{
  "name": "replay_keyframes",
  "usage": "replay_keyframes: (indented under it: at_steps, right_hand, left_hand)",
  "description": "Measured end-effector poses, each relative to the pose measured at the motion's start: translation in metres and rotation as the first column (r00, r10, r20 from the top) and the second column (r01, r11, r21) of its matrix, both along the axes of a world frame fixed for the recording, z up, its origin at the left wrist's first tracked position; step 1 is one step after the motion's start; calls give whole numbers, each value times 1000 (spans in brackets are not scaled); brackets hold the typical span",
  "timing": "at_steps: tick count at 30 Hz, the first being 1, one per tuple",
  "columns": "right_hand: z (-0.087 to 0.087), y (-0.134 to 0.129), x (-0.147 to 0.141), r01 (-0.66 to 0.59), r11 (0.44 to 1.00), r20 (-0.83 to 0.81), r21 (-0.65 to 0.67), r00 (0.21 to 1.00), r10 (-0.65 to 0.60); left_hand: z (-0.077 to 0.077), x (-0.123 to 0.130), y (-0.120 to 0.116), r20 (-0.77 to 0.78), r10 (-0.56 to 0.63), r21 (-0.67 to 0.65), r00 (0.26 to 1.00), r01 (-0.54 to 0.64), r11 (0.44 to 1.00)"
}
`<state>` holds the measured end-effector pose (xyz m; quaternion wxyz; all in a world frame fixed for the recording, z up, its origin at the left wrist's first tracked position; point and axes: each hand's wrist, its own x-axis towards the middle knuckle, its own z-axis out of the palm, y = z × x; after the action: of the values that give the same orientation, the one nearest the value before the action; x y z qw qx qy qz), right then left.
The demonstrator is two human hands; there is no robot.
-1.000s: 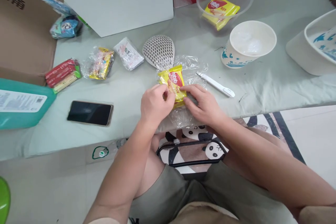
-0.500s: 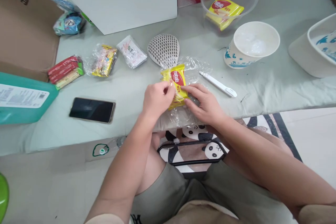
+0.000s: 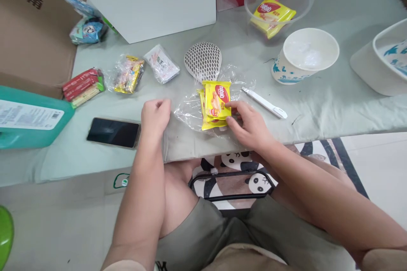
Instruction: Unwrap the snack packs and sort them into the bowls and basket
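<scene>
"Where were the yellow packets [image 3: 217, 102]?"

"Stacked on crumpled clear film [image 3: 188, 112], near the front edge of the cloth-covered table [image 3: 333, 112], well in from its left end. The perforated white piece [image 3: 202, 60] lay just behind them, and the white cutter [image 3: 264, 102] sat to their right."

"And the hands?"

"The right hand [image 3: 254, 129] was partly open, thumb and fingertips against the stack's right side, not wrapped around it. The left hand [image 3: 154, 118] was curled into a fist, apart from the packets and close to the phone [image 3: 113, 132]. I couldn't tell whether any film was pinched inside."

"How would they have handled?"

"Light, I'd guess, with slick, soft wrappers over something brittle, probably wafers. A hard squeeze in the middle might have cracked them, and the top packet could have slid off. Opposite sides were the place to hold, pressed gently and evenly; a crimped end would have done for one alone."
</scene>
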<state>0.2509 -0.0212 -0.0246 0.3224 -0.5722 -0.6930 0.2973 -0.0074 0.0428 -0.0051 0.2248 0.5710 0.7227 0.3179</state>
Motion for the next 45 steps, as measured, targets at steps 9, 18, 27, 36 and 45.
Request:
replay_keyframes:
  at_steps: [9,18,27,36,45]
  right_hand:
    - [-1,-2,-2,18,999,11,37,1000,-18]
    - [-1,-2,-2,15,1000,17,21,1000,-15]
    - [-2,-3,-2,17,1000,31,22,999,-18]
    - [-2,-2,-4,29,999,34,31,999,-30]
    - [-1,-3,-5,35,999,43,36,998,-36]
  left_hand:
    - [-1,42,19,-184,-418,191,890,449,873]
    - [-5,36,30,108,-175,196,979,151,969]
    - [-7,22,49,452,232,-33,862,-244,969]
    - [-10,10,-7,6,-16,143,1000,15,990]
    - [6,-23,-31,265,-157,-210,951,216,954]
